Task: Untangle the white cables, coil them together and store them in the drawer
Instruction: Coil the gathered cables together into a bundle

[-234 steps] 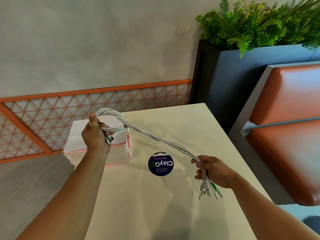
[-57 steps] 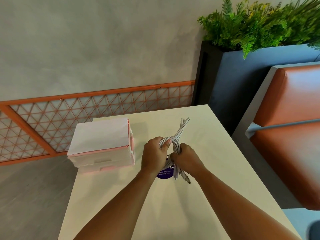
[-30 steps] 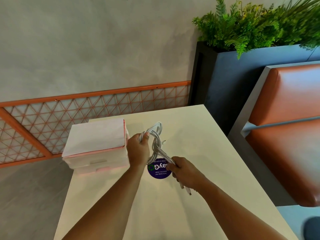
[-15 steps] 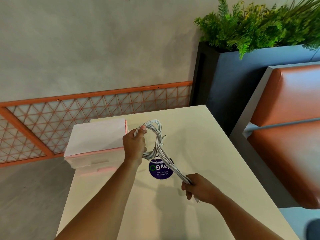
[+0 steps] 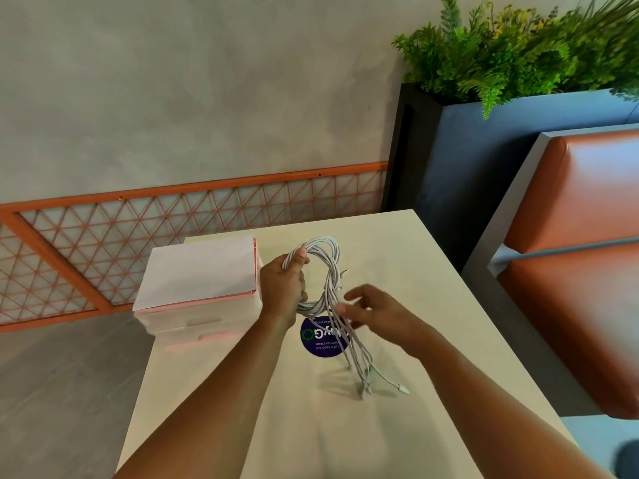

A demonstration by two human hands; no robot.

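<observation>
Upside down under cables (image 5: pixel 331 267): "clean" sticker (image 5: pixel 316 344).

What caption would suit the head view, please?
Left hand grips the coiled white cables; open right hand beside their hanging ends.

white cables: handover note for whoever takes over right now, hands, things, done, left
Left hand grips the looped bundle of white cables above the cream table.
Right hand is open beside the loose tails, which hang down to the table.
Pink-and-white plastic drawer box stands at the left, drawer closed.
Done: cables gathered, partly coiled.
Left: wind in the tails, open the drawer, store the coil.
</observation>
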